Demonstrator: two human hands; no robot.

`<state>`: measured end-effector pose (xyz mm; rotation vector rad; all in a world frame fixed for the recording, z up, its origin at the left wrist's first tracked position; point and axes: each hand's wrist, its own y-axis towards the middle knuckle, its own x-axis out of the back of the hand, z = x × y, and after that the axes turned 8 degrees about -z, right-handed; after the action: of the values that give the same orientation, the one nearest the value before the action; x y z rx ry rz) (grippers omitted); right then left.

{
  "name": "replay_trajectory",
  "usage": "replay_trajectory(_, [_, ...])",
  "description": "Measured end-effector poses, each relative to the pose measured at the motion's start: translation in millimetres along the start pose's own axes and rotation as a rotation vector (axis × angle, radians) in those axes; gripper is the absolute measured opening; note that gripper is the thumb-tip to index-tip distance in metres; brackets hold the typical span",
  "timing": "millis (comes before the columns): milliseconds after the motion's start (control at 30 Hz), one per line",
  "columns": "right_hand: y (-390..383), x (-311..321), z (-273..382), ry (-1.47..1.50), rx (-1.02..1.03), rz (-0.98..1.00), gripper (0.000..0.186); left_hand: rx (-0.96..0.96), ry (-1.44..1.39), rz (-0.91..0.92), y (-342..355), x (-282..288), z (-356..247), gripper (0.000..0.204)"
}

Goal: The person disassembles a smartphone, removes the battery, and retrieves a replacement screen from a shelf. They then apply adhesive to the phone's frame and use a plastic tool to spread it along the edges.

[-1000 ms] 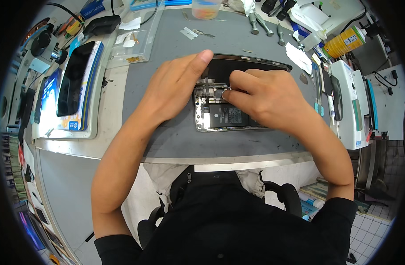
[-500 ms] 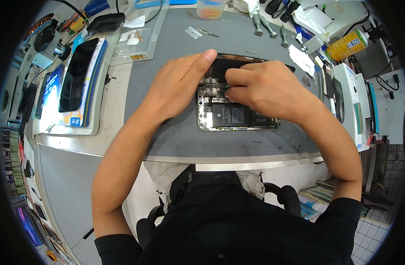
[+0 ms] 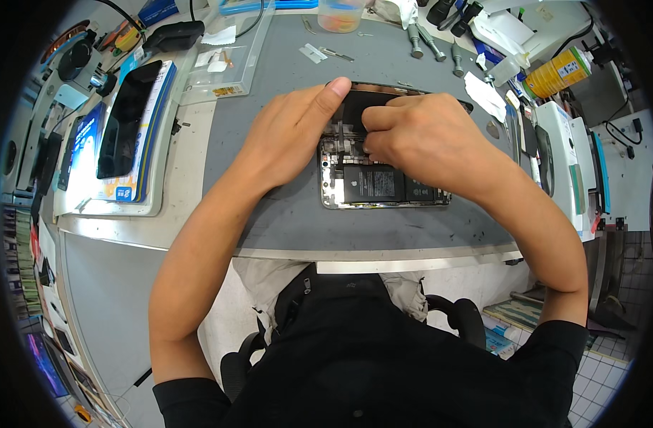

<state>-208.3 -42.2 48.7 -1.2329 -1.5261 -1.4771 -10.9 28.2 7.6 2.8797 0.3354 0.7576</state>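
An opened phone point(image 3: 331, 191) lies on the grey mat with its inside facing up, its black battery point(image 3: 373, 184) and circuit board showing. Along its far side stands the dark screen panel point(image 3: 353, 107), lifted and tilted away from the body. My left hand point(image 3: 287, 132) grips the left end of that panel, thumb on its upper edge; the other fingers are hidden behind. Over the middle of the phone, my right hand point(image 3: 437, 139) is closed with its fingers curled down close to the circuit board. Whatever its fingertips hold, if anything, is hidden.
The grey mat point(image 3: 291, 228) covers the bench. At left, another phone point(image 3: 129, 120) rests on a stack of boxes near a clear plastic tray point(image 3: 212, 78). Screwdrivers point(image 3: 432, 43), a plastic cup point(image 3: 338, 16) and a yellow spray can point(image 3: 558, 73) stand or lie beyond.
The right hand has shifted very slightly over the board, its fingers still curled. The left hand keeps its grip on the screen panel.
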Motion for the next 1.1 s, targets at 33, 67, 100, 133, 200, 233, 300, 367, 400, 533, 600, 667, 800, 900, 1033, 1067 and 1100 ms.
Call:
replay_trajectory(33, [0, 0, 1, -0.013, -0.005, 0.008, 0.007, -0.007, -0.008, -0.006, 0, 0, -1, 0.066])
replay_trajectory(67, [0, 0, 2, -0.025, -0.009, 0.016, 0.007, -0.013, -0.015, -0.013, -1, -1, -2, 0.066])
replay_trajectory(100, [-1, 0, 4, -0.024, -0.033, 0.020, 0.007, -0.020, -0.022, -0.019, -1, -1, -2, 0.066])
replay_trajectory(133, [-1, 0, 6, -0.022, -0.055, 0.023, 0.007, -0.017, -0.016, -0.015, -1, 0, -2, 0.066])
replay_trajectory(200, [-1, 0, 9, -0.005, -0.117, 0.033, 0.007, -0.011, -0.002, -0.006, -1, 1, -1, 0.066])
replay_trajectory(233, [-1, 2, 12, 0.008, -0.161, 0.040, 0.007, -0.009, -0.003, -0.008, -1, 1, -1, 0.066])
replay_trajectory(300, [-1, 4, 15, 0.028, -0.229, 0.057, 0.006, -0.007, -0.007, -0.012, 0, 0, 0, 0.067])
replay_trajectory(367, [1, 4, 16, 0.043, -0.276, 0.079, 0.006, -0.012, -0.026, -0.022, 0, -1, 0, 0.068])
replay_trajectory(400, [1, 3, 17, 0.043, -0.283, 0.072, 0.005, -0.015, -0.036, -0.026, 0, -2, 0, 0.068])
replay_trajectory(533, [2, 0, 21, 0.042, -0.315, 0.056, 0.004, -0.005, -0.029, -0.019, 1, -2, 1, 0.068])
replay_trajectory(600, [2, 0, 23, 0.028, -0.340, 0.058, 0.003, -0.011, -0.034, -0.026, 1, -2, 5, 0.068])
replay_trajectory(667, [4, 0, 24, 0.009, -0.367, 0.068, 0.003, 0.002, -0.046, -0.051, 0, -2, 2, 0.068])
replay_trajectory(800, [7, 1, 27, -0.021, -0.400, 0.092, 0.003, 0.032, -0.027, -0.051, -1, -2, -2, 0.069])
replay_trajectory(900, [10, 3, 27, -0.026, -0.413, 0.113, 0.002, 0.031, -0.004, -0.025, 0, -1, -1, 0.070])
replay_trajectory(1033, [7, 0, 39, -0.103, -0.396, 0.064, 0.002, -0.004, 0.009, 0.001, 3, -1, 2, 0.071])
replay_trajectory(1067, [6, -1, 42, -0.116, -0.393, 0.052, 0.002, -0.020, 0.001, -0.010, 3, -2, 4, 0.071])
replay_trajectory(1100, [5, -1, 44, -0.112, -0.370, 0.039, 0.003, -0.036, -0.006, -0.020, 3, -3, 6, 0.072])
